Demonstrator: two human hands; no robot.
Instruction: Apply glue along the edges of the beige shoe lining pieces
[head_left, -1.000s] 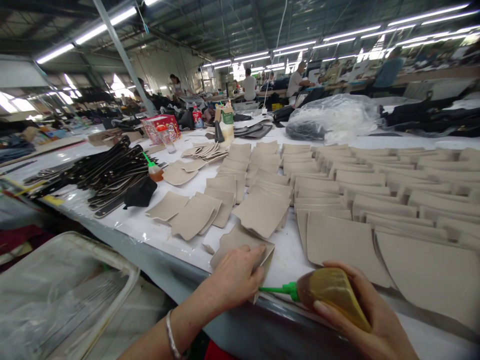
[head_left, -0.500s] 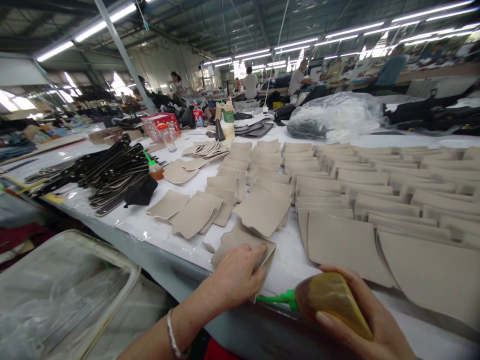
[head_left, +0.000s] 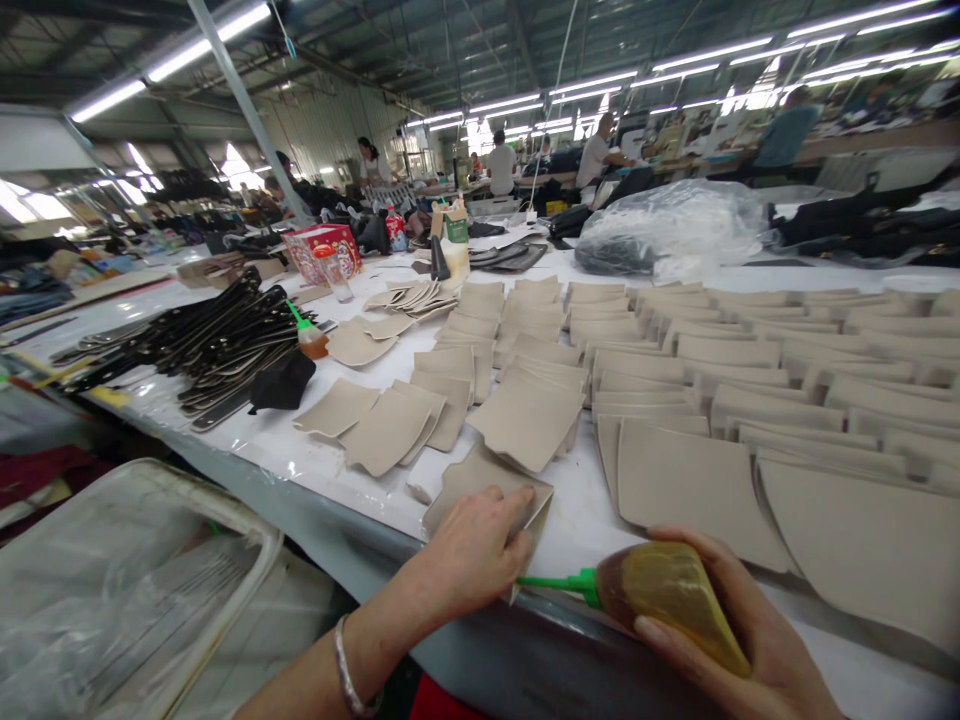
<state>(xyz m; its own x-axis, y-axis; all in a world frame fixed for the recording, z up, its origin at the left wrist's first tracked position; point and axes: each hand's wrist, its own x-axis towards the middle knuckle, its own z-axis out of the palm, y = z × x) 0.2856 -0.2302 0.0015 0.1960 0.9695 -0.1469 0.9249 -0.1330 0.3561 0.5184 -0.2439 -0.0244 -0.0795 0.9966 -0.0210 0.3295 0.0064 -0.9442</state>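
A beige leather-like piece (head_left: 469, 480) lies at the table's front edge, its near right edge folded or lifted. My left hand (head_left: 480, 545), with a bangle at the wrist, presses on it, fingertips on top and thumb at the lifted edge. In my right hand (head_left: 739, 610) is a yellowish squeeze bottle (head_left: 667, 595), tilted on its side. Its green nozzle (head_left: 559, 583) points left, the tip beside the piece's edge near my left thumb. Overlapping beige pieces (head_left: 529, 410) lie just behind.
Rows of beige pieces (head_left: 697, 480) cover the right side of the table. Black straps (head_left: 217, 340) and a second green-tipped bottle (head_left: 311, 340) lie at the left. A plastic bin (head_left: 247, 530) stands below the table edge. Clear plastic wrap (head_left: 675, 225) and several people are farther back.
The bottle in my right hand has shifted very slightly right and its nozzle tip is a little higher. My left hand stays on the piece.
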